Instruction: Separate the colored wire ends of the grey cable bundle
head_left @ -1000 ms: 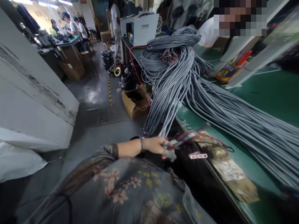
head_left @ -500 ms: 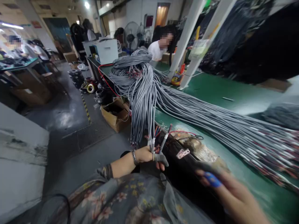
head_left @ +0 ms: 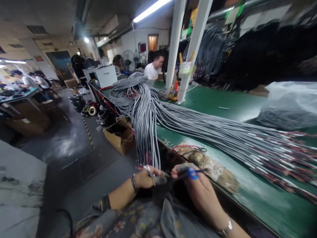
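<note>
Low in front of my body, my left hand (head_left: 150,178) is closed around grey cables at the lower end of the hanging bundle (head_left: 146,132). A grey covering sits on its thumb. Just to its right, my right hand (head_left: 195,181), with blue tape around one finger, is closed in a pinch. From its fingers, dark wire ends (head_left: 204,170) stick out to the right. Blur hides how these wires join what the left hand holds. The rest of the long grey cables (head_left: 198,120) lie along the green table (head_left: 210,99), with white bands and red and black wire ends at the right.
A crumpled brown wrapped pack (head_left: 205,162) lies at the table's near edge. On the floor to the left stands an open cardboard box (head_left: 120,137). White posts (head_left: 189,56) rise from the table. A clear plastic bag (head_left: 289,102) is at right. A person (head_left: 151,70) sits across the table.
My right hand has come in from the right to meet my left hand. The cable end standing up from my left hand is no longer upright there. The view has tilted up.
</note>
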Demonstrator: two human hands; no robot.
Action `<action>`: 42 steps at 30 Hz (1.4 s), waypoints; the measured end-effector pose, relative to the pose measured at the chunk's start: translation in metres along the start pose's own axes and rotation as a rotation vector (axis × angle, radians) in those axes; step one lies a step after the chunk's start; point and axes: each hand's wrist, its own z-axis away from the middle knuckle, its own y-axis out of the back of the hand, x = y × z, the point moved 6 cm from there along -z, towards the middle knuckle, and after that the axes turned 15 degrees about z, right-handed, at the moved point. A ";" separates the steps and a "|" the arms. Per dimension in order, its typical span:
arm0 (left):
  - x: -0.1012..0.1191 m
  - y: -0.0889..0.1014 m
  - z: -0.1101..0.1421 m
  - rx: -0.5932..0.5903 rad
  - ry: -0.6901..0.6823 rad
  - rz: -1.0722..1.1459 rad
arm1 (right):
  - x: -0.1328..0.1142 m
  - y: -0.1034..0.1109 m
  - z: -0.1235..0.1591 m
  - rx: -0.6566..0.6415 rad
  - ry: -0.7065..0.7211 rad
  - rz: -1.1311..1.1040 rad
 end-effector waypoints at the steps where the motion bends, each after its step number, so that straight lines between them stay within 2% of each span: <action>1: 0.005 0.002 0.001 0.035 -0.050 0.098 | 0.004 0.003 0.004 0.026 -0.036 -0.057; 4: 0.017 0.012 0.003 0.219 -0.212 0.402 | 0.013 0.005 0.012 0.021 -0.091 -0.098; 6: 0.021 0.015 0.004 0.314 -0.253 0.498 | 0.016 -0.004 0.012 -0.073 -0.064 -0.021; 8: 0.025 0.011 0.004 0.348 -0.263 0.542 | 0.018 -0.019 0.009 -0.170 0.014 0.093; 13: 0.035 -0.012 0.006 0.320 -0.279 0.486 | 0.020 -0.046 -0.004 -0.162 0.238 0.269; 16: 0.038 -0.019 0.009 0.309 -0.325 0.399 | 0.020 -0.048 -0.008 -0.136 0.300 0.270; 19: 0.035 -0.023 0.009 0.213 -0.314 0.395 | 0.019 -0.042 -0.006 -0.084 0.338 0.258; 22: 0.033 -0.021 0.009 0.150 -0.323 0.417 | 0.016 -0.036 -0.003 -0.020 0.359 0.266; 25: 0.032 -0.014 0.011 0.206 -0.337 0.480 | 0.016 -0.034 -0.003 0.006 0.342 0.292; 30: 0.039 -0.011 0.014 0.286 -0.362 0.572 | 0.024 -0.046 -0.005 -0.116 0.290 0.391; 35: 0.041 -0.015 0.018 0.273 -0.395 0.450 | 0.022 -0.059 -0.008 -0.215 0.348 0.533; 39: 0.037 -0.013 0.024 0.227 -0.415 0.333 | 0.011 -0.059 -0.009 -0.205 0.418 0.488; 42: 0.039 -0.010 0.029 0.184 -0.418 0.305 | 0.002 -0.052 -0.007 -0.150 0.500 0.422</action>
